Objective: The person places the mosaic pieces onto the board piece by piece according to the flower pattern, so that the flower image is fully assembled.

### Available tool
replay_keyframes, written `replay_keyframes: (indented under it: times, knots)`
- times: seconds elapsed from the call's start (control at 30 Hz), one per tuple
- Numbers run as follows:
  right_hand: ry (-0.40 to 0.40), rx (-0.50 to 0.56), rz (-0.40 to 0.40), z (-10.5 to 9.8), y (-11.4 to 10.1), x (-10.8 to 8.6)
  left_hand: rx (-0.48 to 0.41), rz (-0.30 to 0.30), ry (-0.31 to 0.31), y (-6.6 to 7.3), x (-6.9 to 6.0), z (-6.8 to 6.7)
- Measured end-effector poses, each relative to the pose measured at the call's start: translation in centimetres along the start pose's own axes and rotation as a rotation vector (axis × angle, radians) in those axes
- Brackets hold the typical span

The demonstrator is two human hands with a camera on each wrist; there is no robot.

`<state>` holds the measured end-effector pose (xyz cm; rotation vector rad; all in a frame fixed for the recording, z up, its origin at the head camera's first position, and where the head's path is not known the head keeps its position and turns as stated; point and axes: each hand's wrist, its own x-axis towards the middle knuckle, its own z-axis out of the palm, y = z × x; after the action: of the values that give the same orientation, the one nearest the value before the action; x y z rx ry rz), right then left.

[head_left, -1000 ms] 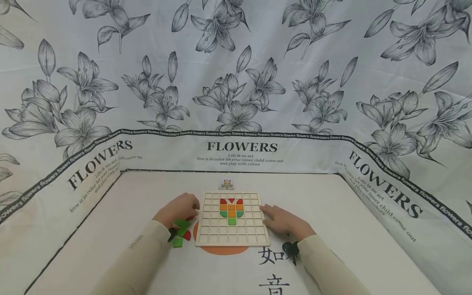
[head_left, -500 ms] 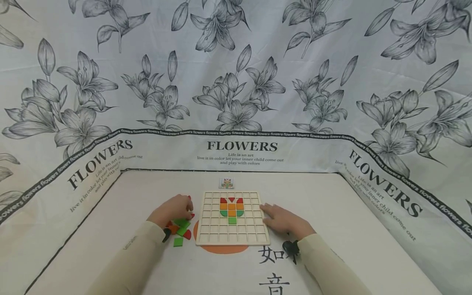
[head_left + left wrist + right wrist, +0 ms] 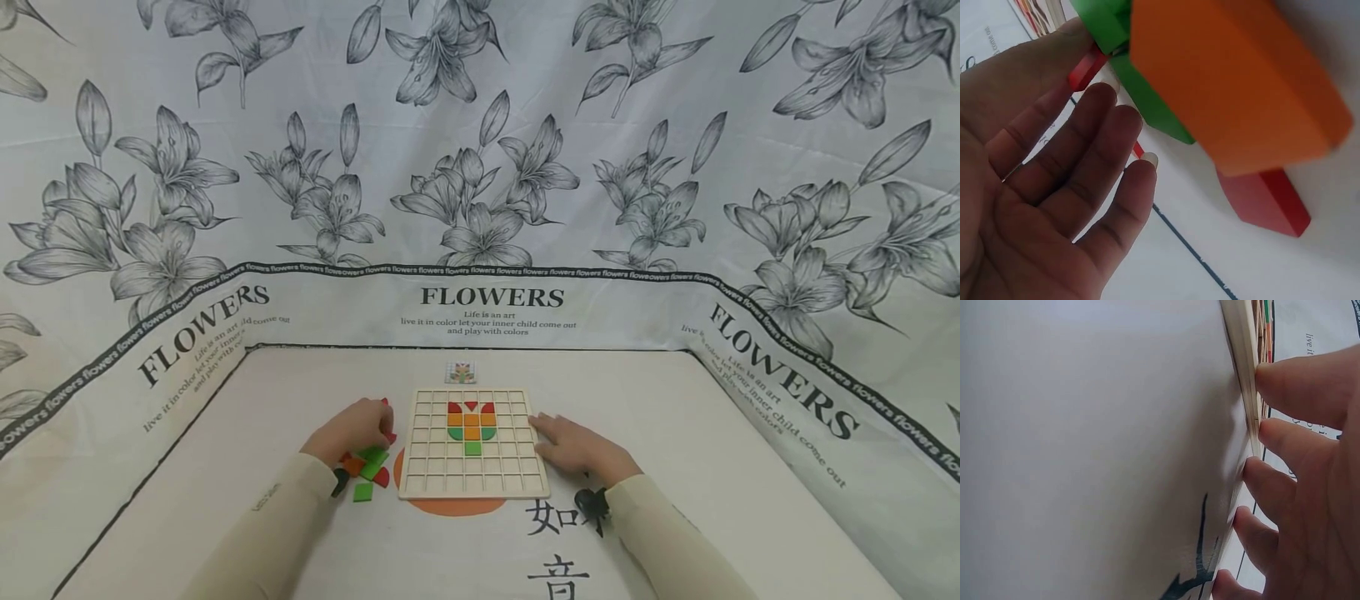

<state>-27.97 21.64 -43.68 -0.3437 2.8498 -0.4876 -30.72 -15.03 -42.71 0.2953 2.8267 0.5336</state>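
Observation:
My left hand [image 3: 351, 432] is left of the wooden grid board [image 3: 442, 485], over loose coloured tiles. Thumb and index finger seem to pinch a small red tile [image 3: 1088, 69]; the index fingertip is partly hidden. My other left fingers are loosely bent. Beside them lie green tiles [image 3: 1154, 109], an orange tile [image 3: 1235, 87] close to the camera and another red tile [image 3: 1266, 203]. The board bears a tulip shape of red, orange and green tiles [image 3: 472, 422]. My right hand [image 3: 581, 450] touches the board's right edge with its fingertips.
Behind the board lies a small pattern card [image 3: 461, 372] with a flower picture. A lone green square [image 3: 363, 492] lies nearest me in the loose pile. The white tablecloth [image 3: 712, 500] bears an orange disc and black characters; flower-printed cloth [image 3: 495, 200] walls the back and sides.
My left hand has drawn back leftward from the board's left edge and then stayed nearly still over the loose tiles. The right hand and the tiles on the board look the same.

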Motion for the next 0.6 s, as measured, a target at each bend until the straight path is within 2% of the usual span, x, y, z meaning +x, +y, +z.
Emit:
replay_keyframes:
  times: [0.17,0.37,0.6]
  knots:
    - [-0.004,0.000,0.009,0.1,0.0,0.0,-0.010,0.018,0.001,0.2,0.0,0.0]
    - [-0.005,-0.006,0.021,0.1,0.1,0.1,-0.079,0.024,0.013,0.7,0.0,-0.1]
    - [-0.010,-0.010,0.016,0.2,0.2,0.3,-0.128,0.082,0.050,1.4,0.8,0.2]
